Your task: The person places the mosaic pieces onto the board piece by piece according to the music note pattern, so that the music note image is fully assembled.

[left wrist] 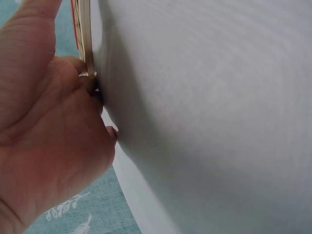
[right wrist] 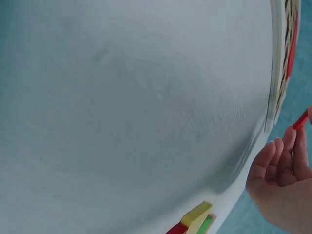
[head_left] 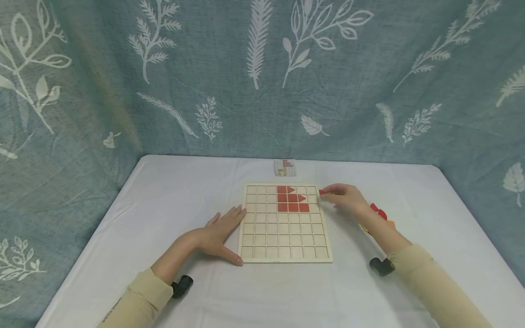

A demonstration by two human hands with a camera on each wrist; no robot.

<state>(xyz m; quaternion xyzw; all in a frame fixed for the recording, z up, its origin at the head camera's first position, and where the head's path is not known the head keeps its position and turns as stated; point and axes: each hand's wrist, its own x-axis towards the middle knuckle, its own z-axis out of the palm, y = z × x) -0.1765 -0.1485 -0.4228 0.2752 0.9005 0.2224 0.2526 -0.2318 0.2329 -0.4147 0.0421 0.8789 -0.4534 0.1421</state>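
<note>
A wooden board (head_left: pixel 251 229) divided into small compartments lies flat in the middle of the counter (head_left: pixel 164 200). In its far row, a red square (head_left: pixel 282 189) fills the fourth compartment from the left and a red triangle (head_left: pixel 290 189) the fifth. The next row nearer has two squares and then a triangle in the sixth; the third row has three squares, from the fourth compartment to the sixth. The left hand (head_left: pixel 217 234) holds nothing: its fingers are spread, with thumb and fingertips at the board's left edge. The right hand (head_left: pixel 346 197) pinches a small red piece (head_left: pixel 321 192) just beside the far part of the board's right edge. Loose coloured pieces (head_left: pixel 382 213) sit to the right, partly behind the forearm. A card (head_left: pixel 285 167) lies beyond the board's far edge.
</note>
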